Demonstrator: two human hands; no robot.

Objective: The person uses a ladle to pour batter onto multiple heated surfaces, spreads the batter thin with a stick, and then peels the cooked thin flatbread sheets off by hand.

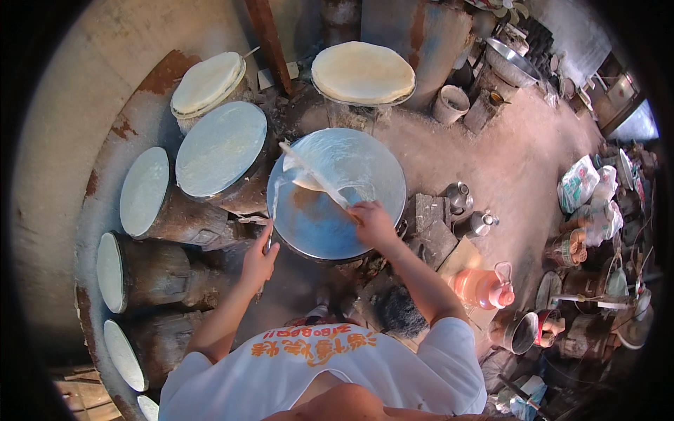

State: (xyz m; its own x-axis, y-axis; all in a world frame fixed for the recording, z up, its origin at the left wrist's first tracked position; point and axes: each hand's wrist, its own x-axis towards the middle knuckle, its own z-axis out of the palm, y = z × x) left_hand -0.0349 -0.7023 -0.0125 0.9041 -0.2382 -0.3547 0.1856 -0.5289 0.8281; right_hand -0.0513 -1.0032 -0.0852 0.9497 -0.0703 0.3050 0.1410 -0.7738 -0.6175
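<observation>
In front of me stands a round griddle (309,228) with pale batter (351,151) spread over its far and right part; the near left surface is bare and grey-blue. My right hand (373,223), at the griddle's right side, is closed round the handle of a long flat wooden spreader (314,173) that slants across the batter to the far left. At the near left rim my left hand (260,259) grips a thin, narrow stick-like scraper (274,203). Its upper end points at the rim, its lower end hangs below my fist. What its tip is made of I cannot make out.
More round griddles (221,149) coated with pale batter curve along the left wall. Stacks of thin pancakes (364,72) lie at the back. Bricks (428,217), metal kettles (477,223), a plastic jug (477,286) and a pile of black ash (400,312) stand to my right, with clutter beyond.
</observation>
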